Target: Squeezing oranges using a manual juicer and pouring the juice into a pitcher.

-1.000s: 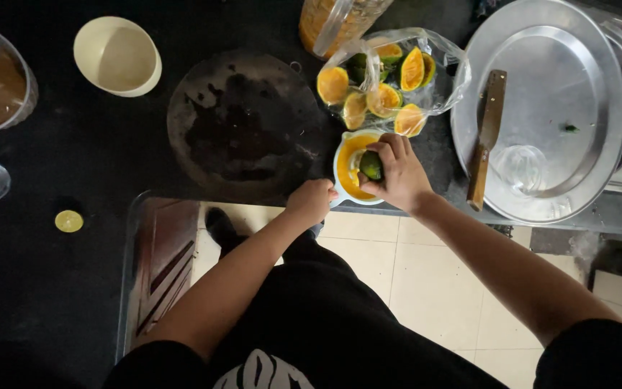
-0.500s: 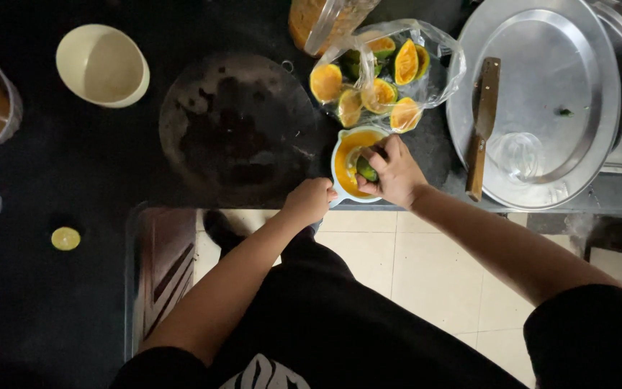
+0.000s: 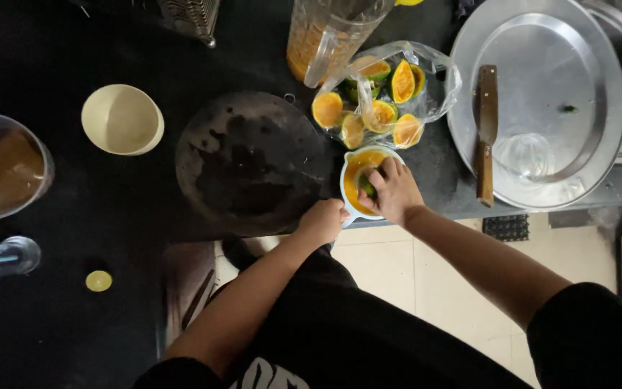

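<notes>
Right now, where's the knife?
Head view, right side: the knife lies on the left rim of the big round metal tray, just right of the bag of cut citrus halves, up-right of the right hand.

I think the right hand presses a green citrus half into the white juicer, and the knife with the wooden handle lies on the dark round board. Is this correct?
Not quite. The head view shows the knife lying on the large metal tray, not on the dark round board. The rest holds: the right hand presses a green citrus half into the white juicer.
</notes>
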